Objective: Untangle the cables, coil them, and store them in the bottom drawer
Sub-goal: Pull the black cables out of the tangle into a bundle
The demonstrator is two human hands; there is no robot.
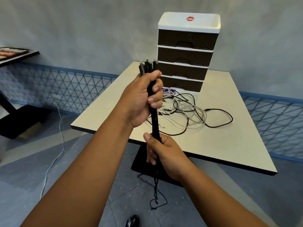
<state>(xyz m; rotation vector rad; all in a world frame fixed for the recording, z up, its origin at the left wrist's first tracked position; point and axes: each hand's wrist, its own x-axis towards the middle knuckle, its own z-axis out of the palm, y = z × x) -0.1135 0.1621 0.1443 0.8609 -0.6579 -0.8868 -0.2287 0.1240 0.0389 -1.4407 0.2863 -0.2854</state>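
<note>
a bundle of black cables (pixel 155 118) is gripped upright in both hands. the left hand (pixel 141 100) is closed around it near the top, just below the plug ends (pixel 148 63), and the right hand (pixel 161 150) is clenched on it lower down, thumb laid along the strands. below the right hand the loose ends are seen hanging to the floor (pixel 82 161) in loops. on the counter (pixel 229 141) behind the hands a tangle of white and black cables (pixel 188 112) is spread out. just beyond it a drawer unit (pixel 186 51) is stood, its bottom drawer (pixel 182 83) closed. a white cord (pixel 54 145) is trailed over the floor at left.
</note>
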